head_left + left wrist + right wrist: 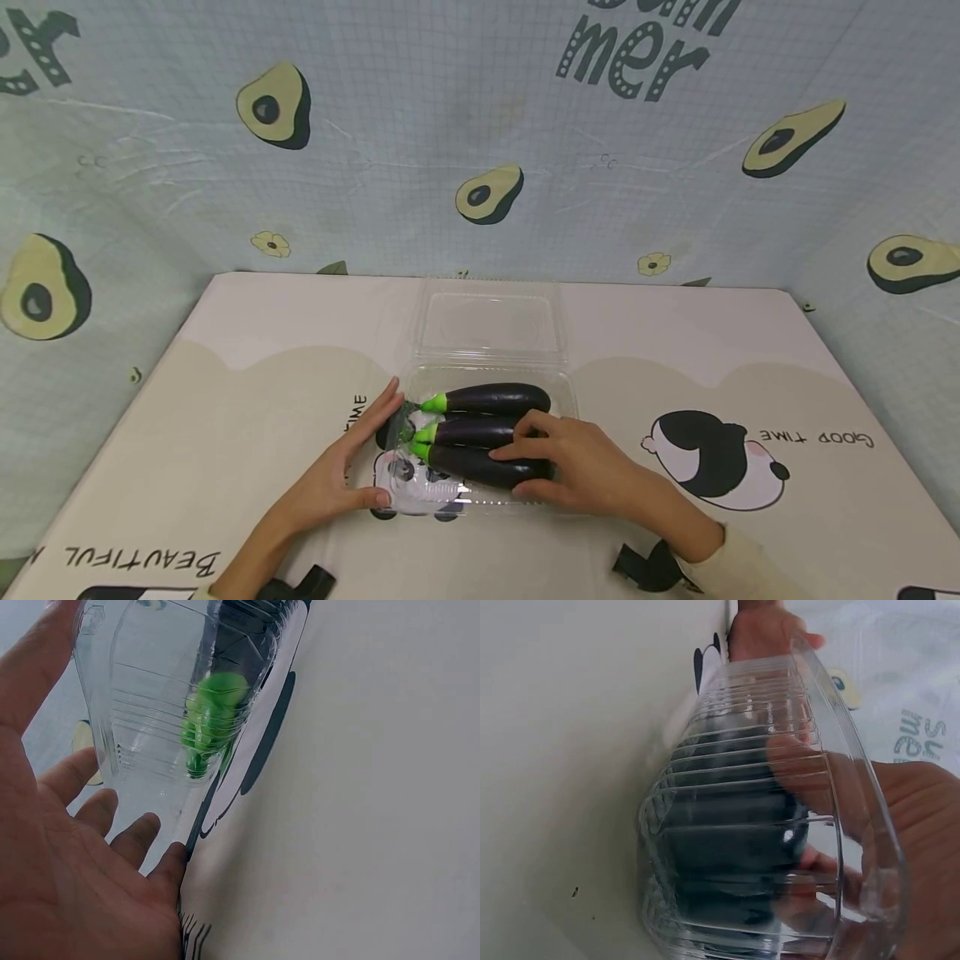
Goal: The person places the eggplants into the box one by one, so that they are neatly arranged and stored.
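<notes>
Three dark purple eggplants with bright green stems lie side by side in a clear plastic clamshell box (480, 505), stems to the left: a back eggplant (498, 398), a middle eggplant (472, 432) and a front eggplant (480, 465). My right hand (581, 462) reaches over the box's right side, with fingers and thumb around the front eggplant's blunt end. The right wrist view shows that thumb (802, 769) through the ribbed wall. At the left end, my left hand (341, 467) has its fingers spread and touches the box wall (142, 697). Green stems (214, 712) show through it.
The box's clear lid (491, 321) lies folded back behind it. A printed cloth (247, 433) with cartoon dogs covers the table. An avocado-print curtain (390, 125) rises at the back and sides. Black straps (648, 567) are on both wrists.
</notes>
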`<state>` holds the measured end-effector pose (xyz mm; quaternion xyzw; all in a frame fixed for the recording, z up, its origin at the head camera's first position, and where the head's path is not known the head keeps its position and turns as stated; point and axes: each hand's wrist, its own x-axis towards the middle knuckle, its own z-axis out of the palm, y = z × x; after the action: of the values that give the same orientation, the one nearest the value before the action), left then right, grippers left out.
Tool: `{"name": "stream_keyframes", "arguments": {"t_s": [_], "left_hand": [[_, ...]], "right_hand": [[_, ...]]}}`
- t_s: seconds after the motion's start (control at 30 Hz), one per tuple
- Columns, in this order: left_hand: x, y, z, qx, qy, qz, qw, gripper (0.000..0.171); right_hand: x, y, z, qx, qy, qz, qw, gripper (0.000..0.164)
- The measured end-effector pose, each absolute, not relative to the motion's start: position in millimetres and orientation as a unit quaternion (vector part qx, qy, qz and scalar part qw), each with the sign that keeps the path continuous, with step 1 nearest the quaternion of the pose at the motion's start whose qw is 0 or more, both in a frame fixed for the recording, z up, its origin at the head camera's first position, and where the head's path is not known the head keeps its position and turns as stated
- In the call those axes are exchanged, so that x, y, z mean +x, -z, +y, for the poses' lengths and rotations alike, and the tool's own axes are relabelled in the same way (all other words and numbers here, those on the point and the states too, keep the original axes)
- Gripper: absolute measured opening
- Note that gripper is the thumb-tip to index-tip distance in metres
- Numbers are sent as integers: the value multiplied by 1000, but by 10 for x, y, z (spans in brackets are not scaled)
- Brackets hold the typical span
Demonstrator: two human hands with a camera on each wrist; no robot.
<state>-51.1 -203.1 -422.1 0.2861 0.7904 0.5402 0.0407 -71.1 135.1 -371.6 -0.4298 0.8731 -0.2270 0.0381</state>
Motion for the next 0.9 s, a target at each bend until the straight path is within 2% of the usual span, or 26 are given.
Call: {"name": "stream_keyframes", "arguments": {"t_s": [0.3,0.6,0.73,0.83,0.9], "left_hand": [[-511,4222,-2023,286,-543,788,41,99],[-521,4254,-2040,301,-555,775,20,96],[-540,4254,-2027,318,-574,754,-9,86],[-549,4210,-2018,299,-591,749,-17,74],[-545,4153,-2015,273,-598,754,-11,73]], "right_hand": [[-716,3742,1351,-431,222,874,14,34],[-741,3720,1346,-444,238,864,0,36],[-767,3674,1374,-437,261,861,-11,37],[-799,3609,1398,-420,282,862,-28,37],[-826,3566,1415,-406,299,863,-41,38]]}}
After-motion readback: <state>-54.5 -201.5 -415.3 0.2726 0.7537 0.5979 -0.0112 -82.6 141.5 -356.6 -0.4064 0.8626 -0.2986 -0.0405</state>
